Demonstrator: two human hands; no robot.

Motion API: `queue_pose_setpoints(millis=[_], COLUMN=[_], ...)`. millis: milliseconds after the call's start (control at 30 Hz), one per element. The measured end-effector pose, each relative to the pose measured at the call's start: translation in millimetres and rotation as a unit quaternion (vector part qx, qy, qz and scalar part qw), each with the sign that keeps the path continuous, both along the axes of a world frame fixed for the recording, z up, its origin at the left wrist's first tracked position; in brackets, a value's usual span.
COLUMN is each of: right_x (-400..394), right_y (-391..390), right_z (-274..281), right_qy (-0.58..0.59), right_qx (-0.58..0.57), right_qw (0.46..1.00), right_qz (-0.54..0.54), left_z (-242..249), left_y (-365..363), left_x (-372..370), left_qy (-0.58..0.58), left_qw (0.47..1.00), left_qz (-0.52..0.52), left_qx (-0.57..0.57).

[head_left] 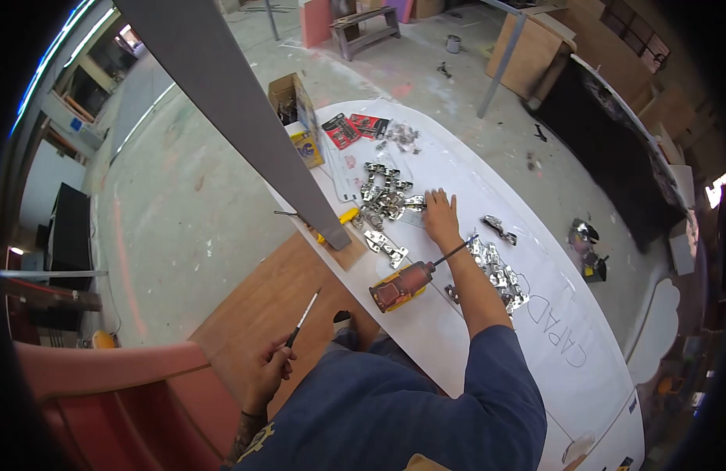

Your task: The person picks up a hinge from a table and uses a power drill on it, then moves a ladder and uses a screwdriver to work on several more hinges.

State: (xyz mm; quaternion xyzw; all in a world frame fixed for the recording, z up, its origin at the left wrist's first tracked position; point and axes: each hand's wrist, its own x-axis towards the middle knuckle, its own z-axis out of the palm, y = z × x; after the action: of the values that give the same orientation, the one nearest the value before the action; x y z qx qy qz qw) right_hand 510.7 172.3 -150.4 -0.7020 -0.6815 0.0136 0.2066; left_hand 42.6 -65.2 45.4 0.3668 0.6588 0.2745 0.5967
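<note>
The grey board [237, 118] is cut off at the top and hides part of a yellow tool [350, 214] by the white table's [551, 271] left edge. Right hand's [441, 218] grip: can't tell.

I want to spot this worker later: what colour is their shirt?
The shirt is dark blue with a yellow emblem, shown best in the head view.

The right arm [482, 294] stretches forward, right hand [441, 217] back-up, fingers [443, 198] slightly apart; the left hand [269, 375] sits lower, fingers [282, 360] curled, near the torso [363, 412].
</note>
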Motion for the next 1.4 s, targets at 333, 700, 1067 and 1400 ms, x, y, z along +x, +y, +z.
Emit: queue_pose_setpoints(millis=[333, 700, 1067, 1400], right_x=[48.1, 43.0, -109.8, -187.9], right_y=[-94.4, -308.3, -337.6, -323.5], right_z=[3.6, 72.7, 78.7, 122.4], right_qy=[0.258, 0.798, 0.961, 0.941], right_qx=[0.079, 0.312, 0.177, 0.083], right_qw=[0.926, 0.424, 0.206, 0.327], right_qz=[-0.263, -0.292, 0.057, -0.013], left_z=[-8.3, 1.9, 50.6, 73.4], left_y=[-6.1, 58.9, 64.6, 63.0], left_x=[1.6, 15.2, 14.1, -17.9], left_qy=[-0.017, -0.107, -0.117, -0.001], left_qw=[1.0, 0.982, 0.901, 0.797], left_qz=[0.022, -0.143, -0.381, -0.509], left_qx=[0.009, 0.068, 0.171, 0.327])
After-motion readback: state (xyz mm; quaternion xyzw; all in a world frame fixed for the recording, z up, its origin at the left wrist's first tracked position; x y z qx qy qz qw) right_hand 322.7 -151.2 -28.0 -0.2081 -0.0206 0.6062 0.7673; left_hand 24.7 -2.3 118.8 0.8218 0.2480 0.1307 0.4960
